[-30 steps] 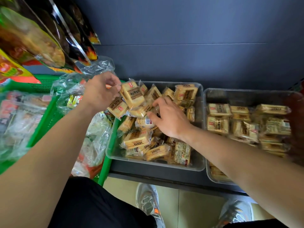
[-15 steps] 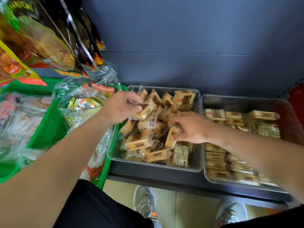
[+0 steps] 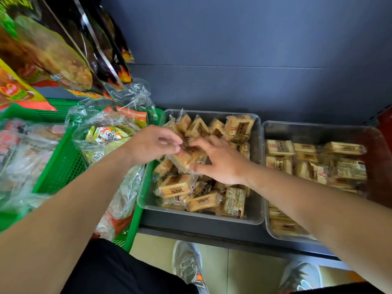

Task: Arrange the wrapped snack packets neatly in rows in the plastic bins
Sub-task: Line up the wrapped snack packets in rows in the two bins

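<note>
My left hand (image 3: 153,143) pinches and my right hand (image 3: 221,163) grips one tan cellophane-wrapped snack packet (image 3: 183,159) above the jumbled clear plastic bin (image 3: 148,188) at frame centre. I'd turn it flat, label up, and seat it against a wall, matching the rows in the right-hand clear bin (image 3: 318,129).

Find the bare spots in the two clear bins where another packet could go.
Right bin: bare strip between its far wall and the first packet row. Left bin: thin bare floor along the near wall. Crowded: the left bin's middle pile, where left hand and right hand meet on one packet.
</note>
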`<state>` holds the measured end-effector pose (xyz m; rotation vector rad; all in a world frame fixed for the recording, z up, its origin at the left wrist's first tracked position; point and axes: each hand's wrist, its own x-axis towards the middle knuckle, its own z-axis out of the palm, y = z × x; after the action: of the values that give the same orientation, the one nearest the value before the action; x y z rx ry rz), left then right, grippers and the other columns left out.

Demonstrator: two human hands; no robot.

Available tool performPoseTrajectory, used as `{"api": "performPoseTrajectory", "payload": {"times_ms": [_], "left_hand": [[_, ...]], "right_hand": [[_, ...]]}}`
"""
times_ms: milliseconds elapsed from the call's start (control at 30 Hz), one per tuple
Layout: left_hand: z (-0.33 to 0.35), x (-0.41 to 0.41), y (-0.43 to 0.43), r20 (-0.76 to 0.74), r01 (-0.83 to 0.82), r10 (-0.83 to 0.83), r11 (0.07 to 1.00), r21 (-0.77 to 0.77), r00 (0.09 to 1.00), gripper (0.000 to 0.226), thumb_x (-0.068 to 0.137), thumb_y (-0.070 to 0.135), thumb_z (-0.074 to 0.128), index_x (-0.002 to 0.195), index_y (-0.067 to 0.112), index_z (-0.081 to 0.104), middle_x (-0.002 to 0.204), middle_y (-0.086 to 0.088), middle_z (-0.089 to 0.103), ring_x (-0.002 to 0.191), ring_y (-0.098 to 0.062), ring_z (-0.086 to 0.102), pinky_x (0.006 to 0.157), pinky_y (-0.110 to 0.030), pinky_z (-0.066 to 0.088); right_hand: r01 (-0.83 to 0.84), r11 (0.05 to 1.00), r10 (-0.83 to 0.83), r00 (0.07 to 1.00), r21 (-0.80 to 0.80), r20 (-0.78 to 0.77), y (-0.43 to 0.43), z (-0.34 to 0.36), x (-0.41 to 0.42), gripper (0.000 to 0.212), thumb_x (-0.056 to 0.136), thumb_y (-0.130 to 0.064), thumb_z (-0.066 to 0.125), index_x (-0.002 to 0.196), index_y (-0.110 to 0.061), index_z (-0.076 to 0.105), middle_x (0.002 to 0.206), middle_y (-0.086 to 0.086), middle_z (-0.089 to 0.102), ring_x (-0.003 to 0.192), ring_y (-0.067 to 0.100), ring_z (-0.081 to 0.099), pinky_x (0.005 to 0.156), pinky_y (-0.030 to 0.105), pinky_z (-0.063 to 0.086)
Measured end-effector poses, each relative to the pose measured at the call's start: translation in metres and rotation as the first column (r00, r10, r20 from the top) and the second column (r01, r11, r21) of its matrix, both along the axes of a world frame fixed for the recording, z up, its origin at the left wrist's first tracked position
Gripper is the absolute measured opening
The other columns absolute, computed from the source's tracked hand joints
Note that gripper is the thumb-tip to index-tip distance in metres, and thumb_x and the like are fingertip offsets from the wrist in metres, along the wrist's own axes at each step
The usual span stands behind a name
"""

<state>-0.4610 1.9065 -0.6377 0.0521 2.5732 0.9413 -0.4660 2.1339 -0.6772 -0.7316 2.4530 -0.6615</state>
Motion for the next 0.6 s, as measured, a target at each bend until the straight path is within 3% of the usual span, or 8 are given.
{"api": "performPoseTrajectory", "payload": {"times_ms": [67,133,200,267,333,400,500,600], "left_hand": [[-0.004,-0.002,0.000,-0.090,-0.065,0.053,0.989,-0.135,0.995,0.025,0.088,0.037,0.075,0.113,0.036,0.069,0.126,0.010,0.066,0.115,-0.008,0.060,0.110,-0.041,0.042],[-0.005,-0.003,0.000,-0.132,-0.136,0.103,0.954,-0.269,0.986,0.047,0.083,0.050,0.076,0.126,0.041,0.059,0.148,-0.001,0.050,0.138,-0.025,0.045,0.116,-0.052,0.034],[-0.006,0.000,0.005,-0.041,-0.093,0.084,0.924,-0.370,0.996,0.076,0.082,0.059,0.073,0.147,0.033,0.044,0.158,-0.006,0.037,0.147,-0.031,0.031,0.120,-0.055,0.027],[-0.007,0.003,0.011,0.031,0.008,0.007,0.890,-0.456,1.000,0.088,0.084,0.063,0.068,0.155,0.024,0.035,0.162,-0.006,0.032,0.150,-0.030,0.024,0.123,-0.052,0.022],[-0.008,0.006,0.013,0.002,-0.019,0.021,0.910,-0.413,1.000,0.080,0.086,0.057,0.069,0.153,0.025,0.038,0.160,-0.003,0.036,0.149,-0.028,0.028,0.121,-0.051,0.026],[-0.006,0.009,0.011,-0.021,-0.048,0.044,0.936,-0.348,0.999,0.066,0.089,0.049,0.071,0.147,0.029,0.046,0.154,0.000,0.046,0.143,-0.025,0.040,0.118,-0.050,0.034],[0.000,0.016,0.010,0.022,0.039,-0.034,0.956,-0.290,0.999,0.044,0.094,0.036,0.069,0.136,0.029,0.058,0.144,0.006,0.057,0.134,-0.017,0.051,0.116,-0.043,0.037],[0.003,0.018,0.001,0.008,0.011,-0.010,0.991,-0.135,1.000,0.020,0.095,0.019,0.067,0.114,0.027,0.069,0.115,0.014,0.069,0.112,-0.003,0.062,0.106,-0.030,0.046]], "right_hand": [[-0.010,1.000,0.010,1.000,-0.006,0.018,0.015,0.000,0.006,0.071,0.095,-0.061,0.053,0.154,-0.045,0.017,0.157,-0.003,0.025,0.142,0.022,0.035,0.115,0.047,0.037],[-0.021,0.998,0.022,1.000,0.053,-0.009,0.028,0.002,0.010,0.074,0.097,-0.057,0.053,0.157,-0.044,0.011,0.163,-0.002,0.021,0.146,0.023,0.034,0.119,0.047,0.035],[-0.018,0.987,0.032,0.996,0.157,-0.086,0.042,0.007,0.011,0.072,0.098,-0.055,0.050,0.159,-0.039,0.014,0.163,-0.001,0.027,0.149,0.023,0.031,0.121,0.046,0.028],[0.023,0.971,0.026,0.979,0.237,-0.200,0.054,0.015,0.006,0.061,0.098,-0.054,0.047,0.154,-0.035,0.033,0.149,-0.001,0.043,0.140,0.025,0.042,0.117,0.047,0.036],[0.097,0.969,-0.032,0.961,0.227,-0.273,0.059,0.022,-0.004,0.052,0.099,-0.052,0.047,0.147,-0.030,0.046,0.137,-0.002,0.048,0.130,0.023,0.047,0.111,0.043,0.042],[0.124,0.981,-0.086,0.966,0.147,-0.242,0.055,0.024,-0.013,0.059,0.101,-0.049,0.048,0.155,-0.029,0.034,0.154,-0.001,0.037,0.143,0.024,0.037,0.117,0.045,0.033],[0.030,0.992,-0.017,0.994,0.122,-0.106,0.032,0.021,-0.017,0.073,0.099,-0.059,0.045,0.160,-0.040,0.010,0.168,-0.007,0.012,0.155,0.022,0.011,0.122,0.049,0.017],[-0.091,0.969,0.109,0.992,0.230,-0.068,0.014,0.004,-0.015,0.079,0.095,-0.070,0.041,0.159,-0.044,0.004,0.168,-0.007,0.013,0.154,0.024,0.009,0.121,0.052,0.016]]}}
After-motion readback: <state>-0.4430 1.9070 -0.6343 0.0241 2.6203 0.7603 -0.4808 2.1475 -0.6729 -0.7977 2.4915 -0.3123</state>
